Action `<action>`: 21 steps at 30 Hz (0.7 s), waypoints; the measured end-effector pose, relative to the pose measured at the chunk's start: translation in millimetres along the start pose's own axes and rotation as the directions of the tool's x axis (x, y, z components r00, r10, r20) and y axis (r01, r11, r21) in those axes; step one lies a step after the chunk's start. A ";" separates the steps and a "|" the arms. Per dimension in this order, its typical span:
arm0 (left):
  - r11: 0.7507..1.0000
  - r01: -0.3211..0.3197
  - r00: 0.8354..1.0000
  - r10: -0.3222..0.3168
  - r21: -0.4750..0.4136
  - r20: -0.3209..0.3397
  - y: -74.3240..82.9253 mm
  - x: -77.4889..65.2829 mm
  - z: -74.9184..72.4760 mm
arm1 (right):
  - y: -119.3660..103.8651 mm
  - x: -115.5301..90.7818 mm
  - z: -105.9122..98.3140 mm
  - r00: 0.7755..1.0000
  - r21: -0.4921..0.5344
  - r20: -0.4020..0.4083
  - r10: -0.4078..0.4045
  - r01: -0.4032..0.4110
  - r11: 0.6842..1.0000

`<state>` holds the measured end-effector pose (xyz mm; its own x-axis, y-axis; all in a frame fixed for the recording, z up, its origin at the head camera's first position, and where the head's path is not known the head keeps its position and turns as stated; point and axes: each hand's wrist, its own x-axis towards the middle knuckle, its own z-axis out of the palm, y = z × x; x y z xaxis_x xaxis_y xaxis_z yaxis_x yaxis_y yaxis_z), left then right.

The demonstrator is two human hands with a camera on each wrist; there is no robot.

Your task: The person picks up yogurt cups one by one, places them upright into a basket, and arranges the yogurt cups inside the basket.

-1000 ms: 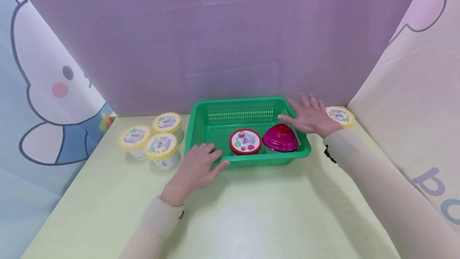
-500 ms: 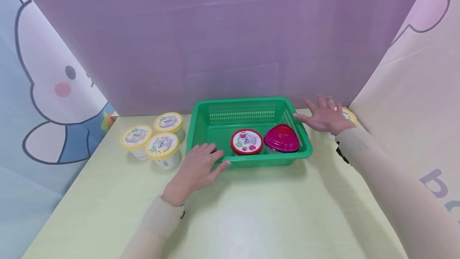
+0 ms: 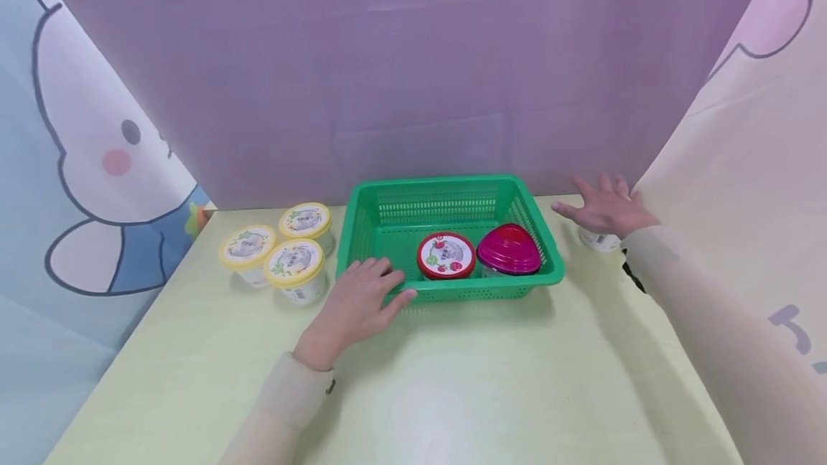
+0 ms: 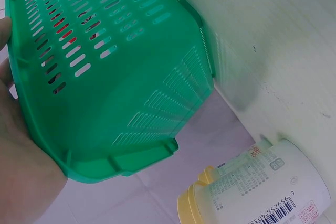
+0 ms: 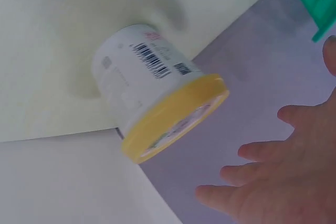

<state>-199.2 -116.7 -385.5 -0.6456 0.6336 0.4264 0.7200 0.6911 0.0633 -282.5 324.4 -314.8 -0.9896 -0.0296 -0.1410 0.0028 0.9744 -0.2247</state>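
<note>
A green plastic basket (image 3: 413,178) stands at the back of the table. My left hand (image 3: 355,300) holds its front left rim, with the fingers over the edge and the thumb on the outer side. Inside are a tub with a red-rimmed lid (image 3: 446,255) and a container with a domed magenta lid (image 3: 509,248). My right hand (image 3: 607,208) hovers, fingers spread, over a yellow-lidded tub (image 5: 142,72) at the back right corner. In the right wrist view that hand is apart from the tub. From the head, the hand hides most of the tub's lid.
Several yellow-lidded tubs, one nearest the front (image 3: 295,271), stand left of the basket. A purple cloth wall (image 3: 413,77) rises right behind it. Printed cloth panels border the left side (image 3: 90,163) and the right side (image 3: 743,185). Pale tabletop (image 3: 452,379) lies in front.
My right hand has moved right, away from the basket's right rim, and now sits over the yellow-lidded tub at the right. The left hand has stayed on the rim.
</note>
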 end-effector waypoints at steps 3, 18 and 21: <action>1.000 -0.004 1.000 0.004 0.001 -0.003 0.2 0.4 1.2 | 6.2 0.2 1.0 1.000 -0.010 0.016 0.013 -0.013 1.000; 1.000 0.000 1.000 0.000 0.002 -0.002 -0.3 0.1 1.7 | 27.5 0.9 6.4 0.993 0.062 0.077 0.087 -0.092 0.994; 1.000 0.004 1.000 -0.004 -0.001 0.003 -0.1 -0.1 1.0 | 32.5 1.3 9.2 0.992 0.075 0.082 0.095 -0.101 0.992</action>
<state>-199.5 -116.5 -386.5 -0.6495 0.6316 0.4234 0.7174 0.6935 0.0659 -282.4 354.0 -331.2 -0.9697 0.0451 -0.2400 0.1138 0.9530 -0.2807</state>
